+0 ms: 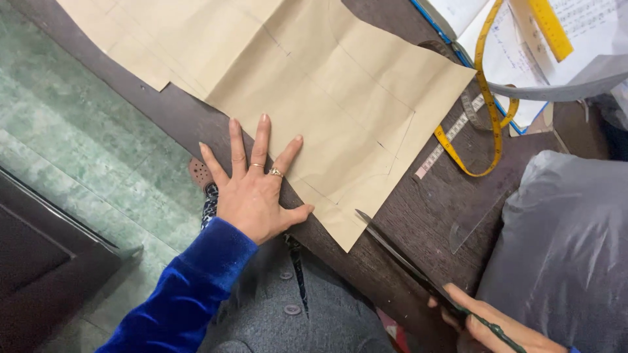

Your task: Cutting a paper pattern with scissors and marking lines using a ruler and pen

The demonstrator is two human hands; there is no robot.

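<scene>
Brown paper pinned flat, scissors at its near corner.

Spread across the dark table (196, 124): brown paper (314, 85), held down near its left edge by left hand (252, 189), open, fingers splayed. Near right: right hand (487, 320) gripping scissors (405, 258), blades just beside the paper's near corner. Far right: yellow tape measure (487, 104).

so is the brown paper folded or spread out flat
Spread flat: the brown paper lies open on the table, with old crease lines, held down by the left hand.

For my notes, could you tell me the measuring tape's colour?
The flexible measuring tape is yellow, seen in the head view.
</scene>
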